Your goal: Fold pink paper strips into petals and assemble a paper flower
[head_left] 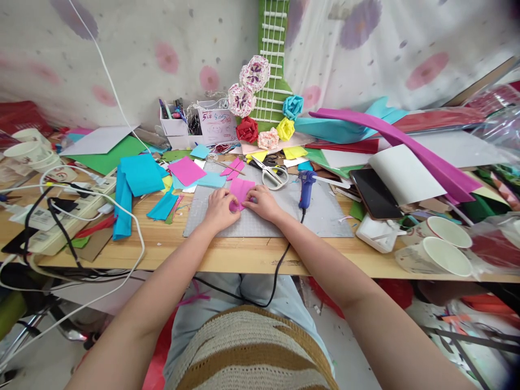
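A small piece of magenta paper (242, 189) lies on the grey cutting mat (268, 225), between my two hands. My left hand (222, 209) has its fingers bent and pinched on the paper's lower left edge. On the lower right edge, the bent fingers of my right hand (260, 202) grip the same piece. Just beyond the right hand rest white-handled scissors (274, 176), and a blue glue gun (306, 188) lies farther right on the mat. More magenta paper (187, 170) and folded blue paper (142, 176) are to the left.
Paper flowers (268, 138) stand at the back by a green guitar-neck shape (274, 81). A power strip (69, 216) with tangled cables is at left. Paper cups (441, 254), a black phone (376, 192) and a white box (377, 233) sit at right. The glue gun's cord drops over the front edge.
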`<state>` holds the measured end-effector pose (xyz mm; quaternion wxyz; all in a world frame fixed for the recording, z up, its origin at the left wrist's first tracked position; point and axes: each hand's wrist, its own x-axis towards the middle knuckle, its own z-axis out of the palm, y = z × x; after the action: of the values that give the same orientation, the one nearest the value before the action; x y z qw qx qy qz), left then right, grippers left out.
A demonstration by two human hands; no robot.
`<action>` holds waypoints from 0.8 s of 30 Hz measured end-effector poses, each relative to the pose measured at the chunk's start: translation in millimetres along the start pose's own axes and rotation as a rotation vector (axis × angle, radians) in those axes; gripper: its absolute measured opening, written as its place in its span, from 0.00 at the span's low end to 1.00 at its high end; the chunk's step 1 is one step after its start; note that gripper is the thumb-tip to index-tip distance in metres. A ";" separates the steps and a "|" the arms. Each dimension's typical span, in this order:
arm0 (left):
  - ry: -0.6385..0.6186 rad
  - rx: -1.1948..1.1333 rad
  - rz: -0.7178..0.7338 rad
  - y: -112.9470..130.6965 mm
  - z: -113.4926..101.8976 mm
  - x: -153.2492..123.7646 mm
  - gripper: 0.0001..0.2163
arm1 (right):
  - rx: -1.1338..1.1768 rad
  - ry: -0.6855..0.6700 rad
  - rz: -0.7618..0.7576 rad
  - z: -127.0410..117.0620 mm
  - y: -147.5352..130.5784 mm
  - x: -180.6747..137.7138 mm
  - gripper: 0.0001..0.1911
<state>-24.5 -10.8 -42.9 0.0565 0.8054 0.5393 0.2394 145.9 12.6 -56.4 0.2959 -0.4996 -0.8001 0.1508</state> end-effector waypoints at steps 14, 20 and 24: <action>-0.023 -0.014 -0.067 1.4 -0.7 2.6 0.05 | -0.108 0.000 0.024 2.0 -7.2 -0.5 0.07; -0.005 -0.013 -0.103 1.0 3.3 6.1 0.06 | -0.125 0.005 0.010 2.9 -5.1 -0.4 0.06; -0.013 -0.018 -0.094 -1.4 2.4 6.9 0.08 | -0.143 0.013 0.001 4.0 -4.2 -0.5 0.07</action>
<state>-22.6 -3.6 -43.3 0.0784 0.7803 0.5739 0.2359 140.5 10.5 -57.4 0.2644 -0.5210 -0.8066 0.0903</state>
